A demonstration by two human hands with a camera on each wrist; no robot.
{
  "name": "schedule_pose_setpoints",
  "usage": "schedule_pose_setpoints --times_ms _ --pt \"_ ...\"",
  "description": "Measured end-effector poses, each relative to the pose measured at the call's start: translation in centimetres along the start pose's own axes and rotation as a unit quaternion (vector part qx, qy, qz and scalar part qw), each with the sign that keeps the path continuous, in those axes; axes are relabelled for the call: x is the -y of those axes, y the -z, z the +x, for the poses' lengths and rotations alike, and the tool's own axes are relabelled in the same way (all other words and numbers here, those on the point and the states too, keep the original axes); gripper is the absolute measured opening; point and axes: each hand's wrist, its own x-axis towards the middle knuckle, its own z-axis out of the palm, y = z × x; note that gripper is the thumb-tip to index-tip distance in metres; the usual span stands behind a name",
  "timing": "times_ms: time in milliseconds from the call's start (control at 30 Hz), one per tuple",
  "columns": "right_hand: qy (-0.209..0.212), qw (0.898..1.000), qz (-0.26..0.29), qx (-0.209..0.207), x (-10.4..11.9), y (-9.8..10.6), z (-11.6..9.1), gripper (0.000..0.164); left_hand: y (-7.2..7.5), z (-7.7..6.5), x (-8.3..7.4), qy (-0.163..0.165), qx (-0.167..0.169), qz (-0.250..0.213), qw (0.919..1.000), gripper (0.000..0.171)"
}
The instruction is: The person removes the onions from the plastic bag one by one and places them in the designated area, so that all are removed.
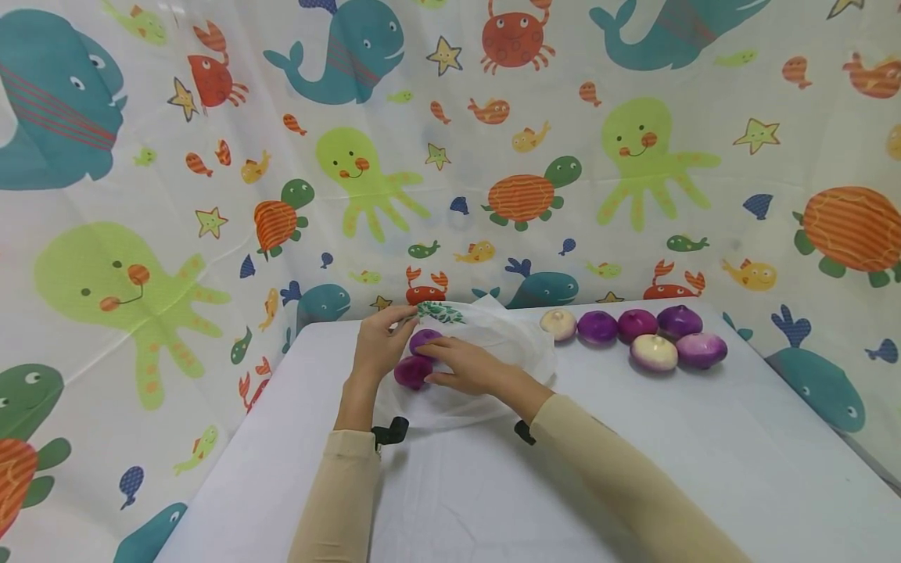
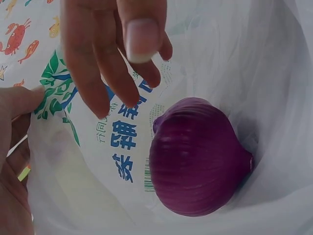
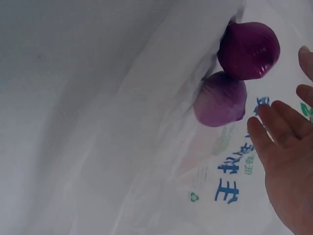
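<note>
A white plastic bag (image 1: 517, 348) with green leaf print and blue lettering lies spread on the table. My left hand (image 1: 380, 344) pinches its edge, the thumb in front in the left wrist view. A purple onion (image 1: 413, 373) and a second, lighter purple onion (image 1: 425, 341) rest side by side in the bag. My right hand (image 1: 466, 364) is beside them; in the right wrist view its fingers (image 3: 261, 139) are loosely extended and apart from both onions. The left wrist view shows one onion (image 2: 195, 159) below the right fingers (image 2: 117, 73), and the other is largely hidden.
Several onions stand in a group on the right of the white table (image 1: 450, 493): purple ones (image 1: 597, 328) and pale ones (image 1: 653, 353). A curtain (image 1: 450, 195) printed with sea animals hangs behind the table and along its sides.
</note>
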Motion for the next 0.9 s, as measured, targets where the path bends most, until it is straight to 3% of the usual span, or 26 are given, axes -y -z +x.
schedule_pose_setpoints --times_ms 167,433,667,900 --pt "-0.007 1.0 0.013 0.012 0.3 -0.3 0.7 0.061 0.1 -0.1 -0.1 0.002 0.0 -0.003 1.0 0.024" --pt "0.017 1.0 0.019 0.01 0.3 -1.5 1.6 0.057 0.2 0.0 -0.1 0.007 0.003 -0.003 1.0 0.024" --pt "0.033 0.999 0.001 0.021 0.5 -2.4 2.0 0.061 0.2 0.0 -0.1 0.005 0.002 0.0 1.0 0.024" --pt "0.03 0.999 -0.035 -0.003 0.7 -2.7 2.0 0.059 0.3 0.0 -0.1 0.009 0.003 -0.006 0.9999 0.024"
